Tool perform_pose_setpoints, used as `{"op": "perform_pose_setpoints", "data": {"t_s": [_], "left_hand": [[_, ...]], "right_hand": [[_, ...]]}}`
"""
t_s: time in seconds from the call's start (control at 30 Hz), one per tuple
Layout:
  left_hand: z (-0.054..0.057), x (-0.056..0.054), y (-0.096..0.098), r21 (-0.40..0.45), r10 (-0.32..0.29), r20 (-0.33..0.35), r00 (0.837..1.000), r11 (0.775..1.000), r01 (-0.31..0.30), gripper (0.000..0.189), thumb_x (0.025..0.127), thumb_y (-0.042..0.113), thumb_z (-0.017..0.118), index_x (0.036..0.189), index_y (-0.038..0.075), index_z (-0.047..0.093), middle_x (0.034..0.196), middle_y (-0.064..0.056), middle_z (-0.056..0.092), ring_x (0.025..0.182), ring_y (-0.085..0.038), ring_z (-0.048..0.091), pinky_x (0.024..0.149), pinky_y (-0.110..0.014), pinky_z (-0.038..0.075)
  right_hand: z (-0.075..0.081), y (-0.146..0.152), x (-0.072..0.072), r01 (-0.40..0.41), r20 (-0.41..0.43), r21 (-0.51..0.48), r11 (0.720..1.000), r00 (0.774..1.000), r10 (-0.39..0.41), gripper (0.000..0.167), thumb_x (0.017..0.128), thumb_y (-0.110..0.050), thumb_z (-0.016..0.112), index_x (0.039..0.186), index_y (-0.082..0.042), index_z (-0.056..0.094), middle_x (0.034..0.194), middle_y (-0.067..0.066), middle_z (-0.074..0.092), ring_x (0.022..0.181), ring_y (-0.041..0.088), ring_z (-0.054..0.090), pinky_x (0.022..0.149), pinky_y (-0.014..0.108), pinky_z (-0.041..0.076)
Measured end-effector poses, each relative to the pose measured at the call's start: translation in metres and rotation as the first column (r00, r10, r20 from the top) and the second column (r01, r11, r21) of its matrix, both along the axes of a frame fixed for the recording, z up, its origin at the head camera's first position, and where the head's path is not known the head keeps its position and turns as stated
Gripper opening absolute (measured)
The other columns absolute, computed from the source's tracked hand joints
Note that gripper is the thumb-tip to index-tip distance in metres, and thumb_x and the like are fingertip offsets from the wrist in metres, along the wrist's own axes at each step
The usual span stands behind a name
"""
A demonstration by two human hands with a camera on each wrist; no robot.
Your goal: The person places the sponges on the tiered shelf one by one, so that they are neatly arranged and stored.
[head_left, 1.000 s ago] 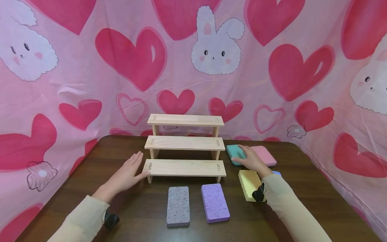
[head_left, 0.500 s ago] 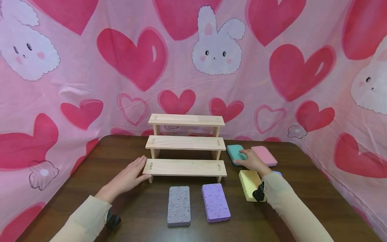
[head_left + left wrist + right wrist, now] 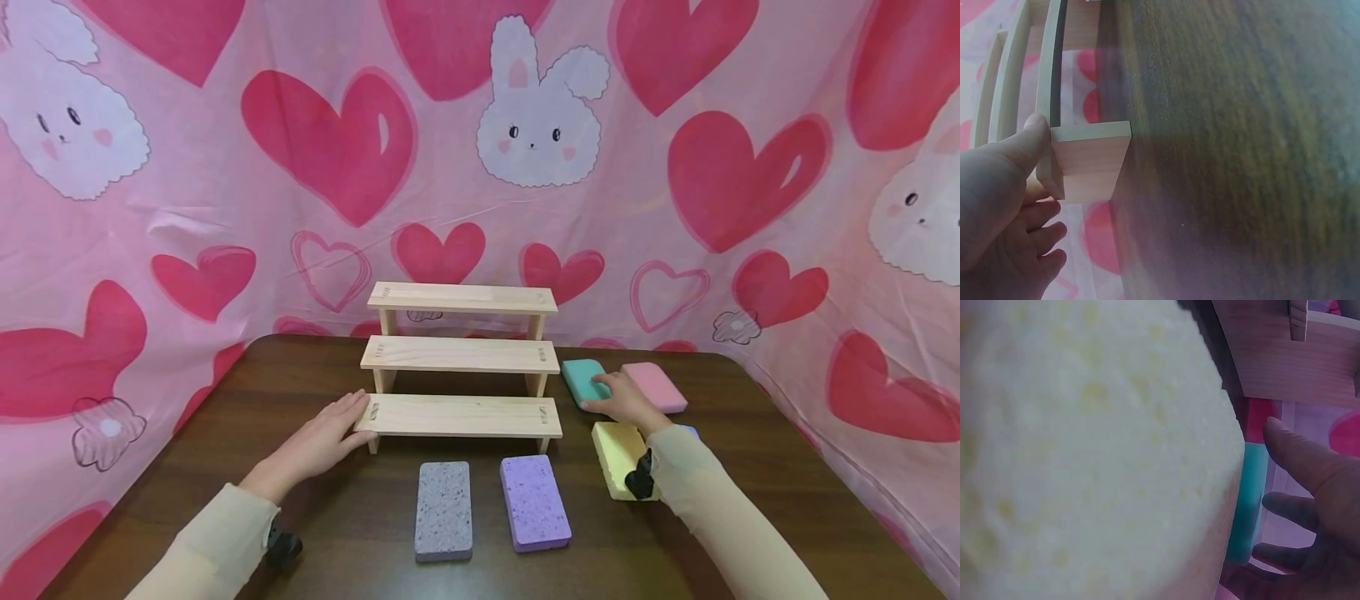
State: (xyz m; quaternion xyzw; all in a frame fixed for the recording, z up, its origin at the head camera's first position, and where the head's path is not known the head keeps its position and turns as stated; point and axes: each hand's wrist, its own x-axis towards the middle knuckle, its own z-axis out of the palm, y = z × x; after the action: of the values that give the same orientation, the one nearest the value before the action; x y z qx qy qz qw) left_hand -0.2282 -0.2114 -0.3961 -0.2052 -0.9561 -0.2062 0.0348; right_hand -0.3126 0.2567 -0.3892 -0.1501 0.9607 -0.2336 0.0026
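A three-tier wooden display stand (image 3: 459, 414) stands mid-table. My left hand (image 3: 315, 442) grips the left end of its lowest board; in the left wrist view the thumb (image 3: 1034, 132) presses the board's front edge, and the other fingers curl beyond the end. To the right of the stand, my right hand (image 3: 628, 400) hovers low by a teal sponge (image 3: 581, 377), thumb and fingers spread, fingertips right at its near right side. In the right wrist view the teal sponge (image 3: 1249, 500) shows beyond a large, blurred yellow sponge (image 3: 1104, 450).
A pink sponge (image 3: 656, 387) lies behind my right hand. The yellow sponge (image 3: 617, 457) and a mostly hidden blue piece (image 3: 688, 430) lie under the right forearm. In front of the stand are a speckled grey sponge (image 3: 444, 510) and a purple one (image 3: 535, 502). Pink heart-print cloth surrounds the table.
My left hand has moved slightly right onto the end of the lowest board. The right hand has shifted back from over the teal sponge toward its near right side, fingers drawn closer together.
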Motion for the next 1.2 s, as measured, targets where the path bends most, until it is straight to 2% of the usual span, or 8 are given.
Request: {"op": "perform_pose_setpoints", "data": {"t_s": [0.4,0.63,0.77,0.93,1.07,1.2], "left_hand": [[0.002,0.000,0.001,-0.024,0.005,0.006,1.000,1.000,-0.005,0.067,0.089,0.030,0.061,0.137,-0.009,0.035,0.140,-0.026,0.033,0.129,-0.041,0.028,0.103,-0.054,0.023],[0.001,0.000,0.001,-0.030,0.005,0.002,1.000,1.000,-0.005,0.066,0.089,0.029,0.060,0.136,-0.010,0.034,0.140,-0.026,0.033,0.129,-0.041,0.028,0.103,-0.053,0.023],[0.002,-0.001,0.002,-0.030,0.004,0.002,1.000,1.000,-0.004,0.067,0.089,0.030,0.061,0.136,-0.010,0.035,0.140,-0.026,0.033,0.129,-0.041,0.028,0.103,-0.053,0.024],[0.002,-0.001,0.002,-0.024,0.003,0.008,1.000,1.000,-0.003,0.067,0.089,0.030,0.060,0.136,-0.010,0.034,0.141,-0.026,0.032,0.129,-0.041,0.028,0.102,-0.054,0.024],[0.001,-0.001,0.002,-0.027,0.001,0.007,1.000,1.000,-0.001,0.067,0.089,0.030,0.060,0.136,-0.010,0.034,0.140,-0.026,0.033,0.129,-0.041,0.029,0.102,-0.054,0.025],[0.001,-0.002,0.001,-0.030,0.000,0.006,1.000,1.000,0.000,0.067,0.089,0.031,0.060,0.136,-0.009,0.035,0.140,-0.026,0.033,0.128,-0.041,0.030,0.101,-0.054,0.026]], "right_hand": [[-0.002,0.000,-0.003,0.010,0.004,0.035,0.999,1.000,-0.010,0.051,0.077,-0.026,0.074,0.111,0.007,0.054,0.109,0.028,0.055,0.105,0.042,0.047,0.087,0.050,0.040],[-0.001,0.000,-0.001,0.008,-0.007,0.026,1.000,1.000,-0.008,0.042,0.073,-0.019,0.078,0.100,0.003,0.055,0.097,0.020,0.058,0.091,0.034,0.050,0.078,0.045,0.043],[0.002,0.000,0.002,0.036,0.023,0.003,0.999,0.999,-0.037,0.040,0.072,-0.017,0.078,0.099,0.002,0.056,0.100,0.021,0.057,0.092,0.034,0.050,0.076,0.045,0.044],[0.003,0.001,0.003,0.061,0.040,-0.001,0.998,0.997,-0.061,0.038,0.074,-0.017,0.076,0.099,0.002,0.056,0.110,0.027,0.055,0.102,0.040,0.049,0.077,0.045,0.044],[0.005,0.002,0.004,0.067,0.036,-0.006,0.998,0.997,-0.067,0.036,0.076,-0.017,0.074,0.099,0.003,0.056,0.122,0.032,0.048,0.114,0.047,0.042,0.081,0.047,0.044],[0.009,0.002,0.006,0.084,0.039,-0.027,0.996,0.996,-0.083,0.035,0.076,-0.016,0.074,0.100,0.002,0.056,0.120,0.031,0.050,0.106,0.043,0.048,0.079,0.048,0.044]]}}
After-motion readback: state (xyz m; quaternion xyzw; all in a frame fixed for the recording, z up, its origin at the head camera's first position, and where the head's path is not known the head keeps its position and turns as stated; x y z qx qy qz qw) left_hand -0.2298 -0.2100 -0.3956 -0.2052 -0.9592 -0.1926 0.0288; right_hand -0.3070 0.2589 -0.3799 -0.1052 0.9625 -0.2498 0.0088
